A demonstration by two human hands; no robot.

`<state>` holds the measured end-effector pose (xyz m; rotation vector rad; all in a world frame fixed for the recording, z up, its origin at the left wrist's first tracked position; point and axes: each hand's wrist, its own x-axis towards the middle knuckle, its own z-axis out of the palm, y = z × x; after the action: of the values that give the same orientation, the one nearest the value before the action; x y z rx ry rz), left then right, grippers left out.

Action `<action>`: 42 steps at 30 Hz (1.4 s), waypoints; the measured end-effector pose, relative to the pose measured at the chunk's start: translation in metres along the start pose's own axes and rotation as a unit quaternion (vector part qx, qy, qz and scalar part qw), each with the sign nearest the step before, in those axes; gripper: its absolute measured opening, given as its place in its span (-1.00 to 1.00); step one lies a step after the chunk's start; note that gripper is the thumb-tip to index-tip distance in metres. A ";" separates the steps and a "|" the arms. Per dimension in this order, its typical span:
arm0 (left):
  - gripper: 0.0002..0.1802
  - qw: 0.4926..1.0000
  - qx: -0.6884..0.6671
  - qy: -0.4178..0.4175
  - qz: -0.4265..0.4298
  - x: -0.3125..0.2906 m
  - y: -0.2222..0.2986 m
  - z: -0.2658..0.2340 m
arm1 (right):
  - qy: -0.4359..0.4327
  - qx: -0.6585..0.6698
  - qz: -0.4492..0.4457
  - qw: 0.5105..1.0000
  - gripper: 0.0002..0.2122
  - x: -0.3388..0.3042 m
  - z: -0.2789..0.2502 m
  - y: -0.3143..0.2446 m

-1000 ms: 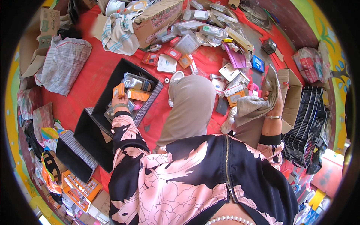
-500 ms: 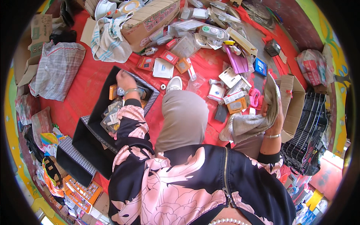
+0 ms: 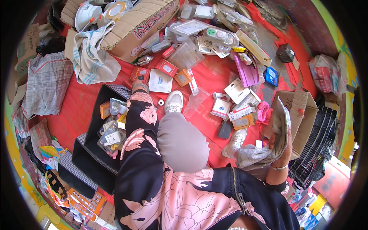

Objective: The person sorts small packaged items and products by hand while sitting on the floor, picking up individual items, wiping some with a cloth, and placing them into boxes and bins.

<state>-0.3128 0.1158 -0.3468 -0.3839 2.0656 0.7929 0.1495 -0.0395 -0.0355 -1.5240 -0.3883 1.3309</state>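
Note:
My left arm stretches forward past the black storage box (image 3: 100, 126). My left hand (image 3: 138, 85) is at the near edge of a red small box (image 3: 140, 74); its fingers are mostly hidden, so I cannot make out a grip. Inside the black box lie an orange carton (image 3: 105, 110) and several clear-packed small parts (image 3: 112, 137). On the right, my right hand (image 3: 284, 151) is closed around a grey cloth (image 3: 264, 153), which drapes over my leg. A white flat box (image 3: 160, 81) and another red box (image 3: 166, 67) lie just beyond my left hand.
Red sheeting (image 3: 86, 97) covers the floor. Loose packages, a purple piece (image 3: 246, 69) and a pink item (image 3: 263, 112) lie ahead. An open cardboard box (image 3: 304, 111) and black crate (image 3: 314, 142) stand right. A large carton (image 3: 142, 30) and striped towel (image 3: 92, 53) are far left.
My left hand has left the inside of the black box and reached forward to the red box. My right hand still holds the grey cloth. The whole view has shifted slightly.

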 end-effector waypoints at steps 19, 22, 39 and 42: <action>-0.45 0.977 -0.178 -0.117 -0.008 0.076 -0.004 0.022 | -0.041 -0.046 -0.005 0.998 -0.60 0.023 0.010 -0.006; -0.53 0.986 -0.146 -0.072 0.023 0.052 -0.010 0.015 | -0.032 -0.027 0.007 0.999 -0.61 0.010 0.007 -0.004; -0.60 0.436 -0.029 -0.413 0.799 -0.377 -0.009 -0.130 | -0.310 -0.221 -0.176 0.908 -0.58 -0.075 0.032 -0.030; -0.61 0.327 -0.007 -0.274 0.904 -0.427 -0.024 -0.146 | -0.365 -0.087 -0.130 0.918 -0.54 -0.076 0.050 -0.028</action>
<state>-0.1437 -0.0076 0.0541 2.3431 0.8672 1.6261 0.0909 -0.0633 0.0352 -1.0081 -1.1638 1.6438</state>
